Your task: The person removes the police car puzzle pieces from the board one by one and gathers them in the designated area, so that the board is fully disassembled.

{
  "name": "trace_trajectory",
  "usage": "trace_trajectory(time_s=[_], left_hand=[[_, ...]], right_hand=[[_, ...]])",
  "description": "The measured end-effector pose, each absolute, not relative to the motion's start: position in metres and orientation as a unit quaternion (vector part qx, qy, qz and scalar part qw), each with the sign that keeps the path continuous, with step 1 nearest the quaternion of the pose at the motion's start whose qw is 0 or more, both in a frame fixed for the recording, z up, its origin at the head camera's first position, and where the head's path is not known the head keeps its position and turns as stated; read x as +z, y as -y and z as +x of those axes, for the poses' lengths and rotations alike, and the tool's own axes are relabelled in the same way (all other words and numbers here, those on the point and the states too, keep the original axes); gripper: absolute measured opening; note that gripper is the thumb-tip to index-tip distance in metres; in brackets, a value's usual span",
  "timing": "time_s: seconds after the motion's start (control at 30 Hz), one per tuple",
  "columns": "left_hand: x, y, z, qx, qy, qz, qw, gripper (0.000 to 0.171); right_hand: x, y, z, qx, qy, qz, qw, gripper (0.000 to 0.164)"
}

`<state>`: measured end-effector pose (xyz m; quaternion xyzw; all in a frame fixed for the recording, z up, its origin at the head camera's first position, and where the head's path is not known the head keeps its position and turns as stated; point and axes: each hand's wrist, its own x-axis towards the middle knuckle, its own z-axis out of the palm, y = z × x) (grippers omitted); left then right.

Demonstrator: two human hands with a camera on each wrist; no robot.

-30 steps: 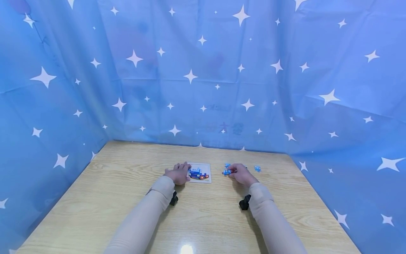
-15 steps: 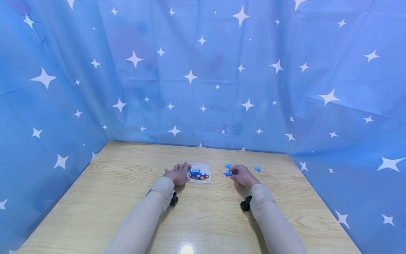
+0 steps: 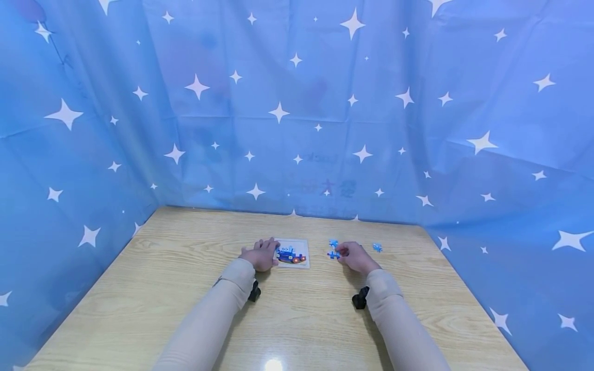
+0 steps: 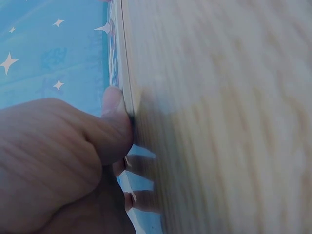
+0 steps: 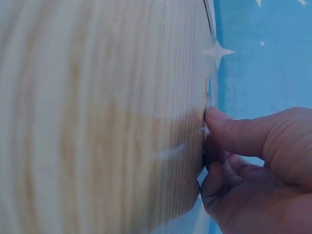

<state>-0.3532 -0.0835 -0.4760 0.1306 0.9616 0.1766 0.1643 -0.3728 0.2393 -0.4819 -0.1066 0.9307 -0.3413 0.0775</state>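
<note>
A small framed jigsaw puzzle (image 3: 308,246) with a blue vehicle picture lies flat on the table. My left hand (image 3: 261,255) holds its left side; in the left wrist view the thumb (image 4: 114,105) presses against the board's edge (image 4: 125,58), the fingertips farther along. To the right, my right hand (image 3: 353,256) pinches a blue jigsaw piece (image 3: 332,255) low at the tabletop. The right wrist view shows the thumb (image 5: 222,122) and bent fingers close together at the surface, the piece mostly hidden behind them.
Another blue piece (image 3: 333,242) lies just behind the pinched one, and a further loose piece (image 3: 377,248) lies right of the right hand. The wooden table (image 3: 297,319) ends at a blue curtain (image 3: 278,134) with white stars.
The piece at my right fingertips has turned and come slightly nearer and to the right, leaving the piece behind it in fuller view. My left hand and the framed puzzle stay in place.
</note>
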Motion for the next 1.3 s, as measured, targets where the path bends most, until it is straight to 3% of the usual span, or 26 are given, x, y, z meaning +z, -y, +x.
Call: trace_trajectory(time_s=[0.77, 1.3], left_hand=[[-0.499, 0.081, -0.372, 0.189, -0.962, 0.114, 0.161, 0.049], [-0.49, 0.082, -0.366, 0.187, -0.962, 0.111, 0.167, 0.05]], right_hand=[[-0.482, -0.237, -0.374, -0.342, -0.932, -0.101, 0.071, 0.027], [-0.471, -0.182, -0.379, -0.333, -0.93, -0.142, 0.068, 0.034]])
